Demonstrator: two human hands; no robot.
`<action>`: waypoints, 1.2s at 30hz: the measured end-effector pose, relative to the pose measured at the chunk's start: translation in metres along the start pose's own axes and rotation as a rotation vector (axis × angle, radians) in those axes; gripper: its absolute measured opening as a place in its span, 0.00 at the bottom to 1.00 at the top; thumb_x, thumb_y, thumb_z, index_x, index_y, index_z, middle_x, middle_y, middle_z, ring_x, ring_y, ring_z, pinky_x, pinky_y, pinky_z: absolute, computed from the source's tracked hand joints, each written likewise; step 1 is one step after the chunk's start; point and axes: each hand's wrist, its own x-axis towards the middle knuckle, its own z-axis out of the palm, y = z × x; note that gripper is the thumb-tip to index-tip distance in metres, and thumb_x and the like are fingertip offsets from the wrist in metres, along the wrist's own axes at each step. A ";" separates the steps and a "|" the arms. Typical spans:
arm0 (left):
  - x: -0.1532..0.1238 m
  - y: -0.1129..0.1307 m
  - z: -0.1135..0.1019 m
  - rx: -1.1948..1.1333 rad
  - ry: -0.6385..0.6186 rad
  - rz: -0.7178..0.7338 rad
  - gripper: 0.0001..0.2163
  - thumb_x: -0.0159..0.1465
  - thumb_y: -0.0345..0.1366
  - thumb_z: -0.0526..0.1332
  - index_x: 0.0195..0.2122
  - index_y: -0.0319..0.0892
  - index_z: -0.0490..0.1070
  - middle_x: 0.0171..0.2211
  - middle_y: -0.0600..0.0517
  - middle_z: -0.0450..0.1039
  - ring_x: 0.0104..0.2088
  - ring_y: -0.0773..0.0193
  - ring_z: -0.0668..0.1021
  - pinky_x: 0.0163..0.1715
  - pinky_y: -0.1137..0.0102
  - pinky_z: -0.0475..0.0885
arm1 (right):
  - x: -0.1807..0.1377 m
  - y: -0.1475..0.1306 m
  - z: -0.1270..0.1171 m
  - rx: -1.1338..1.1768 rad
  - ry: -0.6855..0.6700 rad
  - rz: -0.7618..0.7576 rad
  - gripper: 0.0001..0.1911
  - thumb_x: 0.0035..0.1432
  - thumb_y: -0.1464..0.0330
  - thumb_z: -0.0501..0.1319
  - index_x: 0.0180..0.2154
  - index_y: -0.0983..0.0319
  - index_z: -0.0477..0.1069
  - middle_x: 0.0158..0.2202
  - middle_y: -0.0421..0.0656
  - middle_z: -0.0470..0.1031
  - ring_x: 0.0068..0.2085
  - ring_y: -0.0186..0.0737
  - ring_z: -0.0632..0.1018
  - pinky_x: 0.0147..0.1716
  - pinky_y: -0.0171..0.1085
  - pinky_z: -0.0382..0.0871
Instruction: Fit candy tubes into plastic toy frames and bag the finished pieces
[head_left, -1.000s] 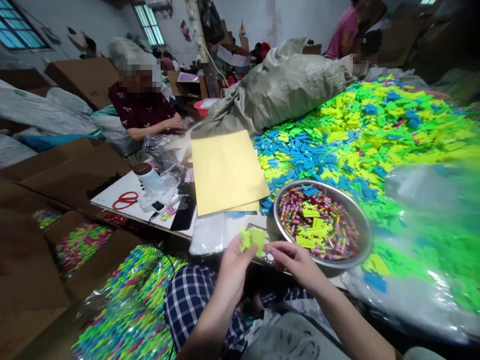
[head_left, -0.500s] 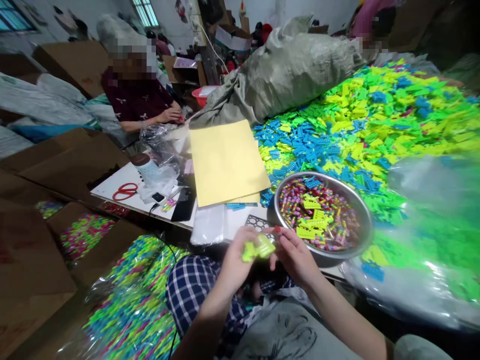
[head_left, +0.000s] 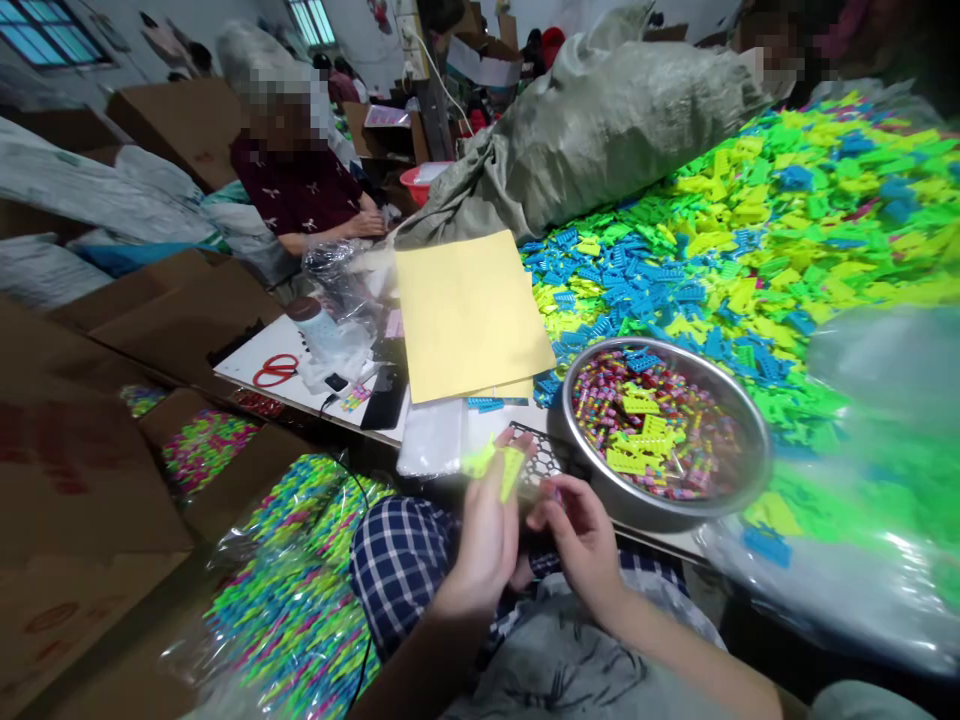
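Observation:
My left hand (head_left: 484, 535) is closed round yellow plastic pieces (head_left: 512, 470), which stick out between and beside its fingers. Thumb and fingers of my right hand (head_left: 589, 545) pinch something small, mostly hidden by the fingertips. Both hands are close together over my lap at the table's front edge. Just right of them stands a metal bowl (head_left: 645, 498) filled with small multicoloured cylindrical pieces (head_left: 600, 395), with several yellow toothed plastic pieces (head_left: 645, 440) and a blue one on top. A dark plate with hexagonal holes (head_left: 541, 455) lies behind my fingers.
Yellow card sheets (head_left: 472, 320), clear plastic bags (head_left: 431, 437), red scissors (head_left: 276, 370) and a black phone-like slab (head_left: 384, 398) lie on the table. Green, yellow and blue pieces (head_left: 735, 240) heap up behind the bowl, beside a grey sack (head_left: 600, 130). Another person (head_left: 300, 190) sits across at left.
My left hand has turned, its fingers now pointing up with the yellow pieces fanned apart. My right hand has dropped slightly and drawn its fingertips together. The whole view has shifted a little.

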 end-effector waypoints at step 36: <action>-0.031 -0.008 -0.008 0.050 -0.247 -0.006 0.09 0.56 0.38 0.60 0.36 0.40 0.66 0.31 0.49 0.74 0.30 0.61 0.77 0.17 0.77 0.65 | -0.036 0.003 -0.006 0.231 -0.200 0.222 0.16 0.53 0.60 0.59 0.40 0.63 0.73 0.24 0.41 0.72 0.18 0.30 0.68 0.18 0.31 0.64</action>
